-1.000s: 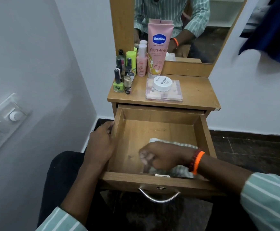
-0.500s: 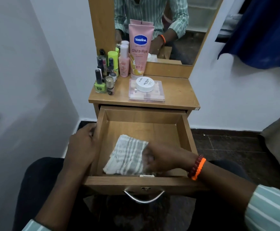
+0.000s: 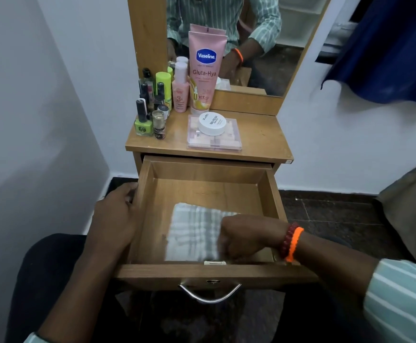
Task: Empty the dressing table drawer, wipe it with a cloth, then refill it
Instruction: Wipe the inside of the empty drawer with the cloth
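The wooden drawer (image 3: 150, 194) of the dressing table is pulled out, and only a cloth lies in it. The white and grey striped cloth (image 3: 192, 231) is spread flat on the drawer floor near the front. My right hand (image 3: 249, 237) presses on the cloth's right part and grips it. My left hand (image 3: 115, 216) holds the drawer's left wall from outside. On the tabletop (image 3: 259, 137) stand a pink Vaseline tube (image 3: 205, 73), a small pink bottle (image 3: 180, 91), several nail polish bottles (image 3: 150, 112) and a white jar (image 3: 212, 123) on a clear flat box (image 3: 214, 142).
A mirror (image 3: 271, 45) rises behind the tabletop. A white wall stands close on the left. A dark blue cloth (image 3: 387, 45) hangs at the upper right. The drawer's metal handle (image 3: 209, 294) sits above my dark-trousered knees. Dark floor tiles lie to the right.
My right hand has slid the cloth across the drawer floor, and the cloth now lies spread left of the hand. My left hand stays on the drawer's left wall.
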Tool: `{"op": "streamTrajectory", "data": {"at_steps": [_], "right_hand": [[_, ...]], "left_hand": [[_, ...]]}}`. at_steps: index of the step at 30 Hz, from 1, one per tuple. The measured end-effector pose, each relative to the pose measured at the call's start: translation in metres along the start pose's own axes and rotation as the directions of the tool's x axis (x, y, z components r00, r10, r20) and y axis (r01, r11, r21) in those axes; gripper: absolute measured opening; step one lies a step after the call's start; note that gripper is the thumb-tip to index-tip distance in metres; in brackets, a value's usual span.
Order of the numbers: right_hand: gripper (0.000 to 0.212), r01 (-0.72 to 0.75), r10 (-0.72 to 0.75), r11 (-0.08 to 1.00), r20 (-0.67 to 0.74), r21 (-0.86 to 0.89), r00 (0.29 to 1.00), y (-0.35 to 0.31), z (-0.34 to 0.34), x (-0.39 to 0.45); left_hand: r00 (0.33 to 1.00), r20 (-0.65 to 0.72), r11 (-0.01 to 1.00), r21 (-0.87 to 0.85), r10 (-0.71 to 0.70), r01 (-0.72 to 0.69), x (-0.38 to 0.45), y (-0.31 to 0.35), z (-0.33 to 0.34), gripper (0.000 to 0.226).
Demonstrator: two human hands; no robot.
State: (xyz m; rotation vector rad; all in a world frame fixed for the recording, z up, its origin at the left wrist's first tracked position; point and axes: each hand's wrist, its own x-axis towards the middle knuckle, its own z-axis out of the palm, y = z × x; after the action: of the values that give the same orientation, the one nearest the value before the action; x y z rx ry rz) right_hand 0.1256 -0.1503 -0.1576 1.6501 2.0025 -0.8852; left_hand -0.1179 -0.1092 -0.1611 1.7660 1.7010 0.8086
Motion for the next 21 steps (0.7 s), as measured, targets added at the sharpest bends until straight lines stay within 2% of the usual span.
{"op": "streamTrajectory", "data": {"at_steps": [2, 5, 9, 11, 14, 16, 19, 21], "right_hand": [[0.022, -0.086, 0.089, 0.99, 0.02, -0.109, 0.996, 0.019, -0.001, -0.012], [0.014, -0.089, 0.105, 0.964, 0.054, -0.252, 0.993, 0.029, 0.002, -0.023], [0.032, -0.087, 0.047, 0.911, -0.107, -0.404, 0.993, 0.023, 0.009, -0.013], [0.033, -0.085, -0.004, 0.896, -0.199, -0.435, 0.98, 0.02, -0.002, -0.005], [0.012, -0.012, -0.138, 0.911, -0.331, -0.413, 0.934, 0.016, -0.024, 0.013], [0.011, 0.017, -0.196, 0.905, -0.382, -0.425, 0.903, 0.018, -0.034, 0.026], [0.012, -0.02, -0.179, 0.912, -0.442, -0.41, 0.879, 0.034, -0.041, 0.041], [0.011, -0.054, -0.123, 0.929, -0.445, -0.365, 0.887, 0.043, -0.044, 0.042]], "left_hand": [[1.0, -0.003, 1.0, -0.006, 0.003, -0.003, 0.0, -0.001, 0.0, 0.039], [1.0, -0.008, 1.0, -0.017, 0.001, -0.001, -0.001, 0.0, 0.0, 0.038], [1.0, -0.012, 1.0, 0.001, -0.018, 0.018, 0.0, 0.001, 0.0, 0.039], [1.0, -0.006, 1.0, 0.001, -0.03, 0.03, 0.0, 0.001, 0.0, 0.039], [1.0, -0.003, 1.0, -0.01, -0.025, 0.025, 0.0, 0.003, 0.0, 0.038], [1.0, -0.008, 1.0, -0.021, -0.018, 0.018, -0.002, 0.005, -0.002, 0.037], [1.0, 0.0, 1.0, -0.024, -0.016, 0.016, -0.002, 0.007, -0.003, 0.036], [1.0, 0.004, 1.0, -0.016, -0.015, 0.015, -0.001, 0.007, -0.003, 0.036]]}}
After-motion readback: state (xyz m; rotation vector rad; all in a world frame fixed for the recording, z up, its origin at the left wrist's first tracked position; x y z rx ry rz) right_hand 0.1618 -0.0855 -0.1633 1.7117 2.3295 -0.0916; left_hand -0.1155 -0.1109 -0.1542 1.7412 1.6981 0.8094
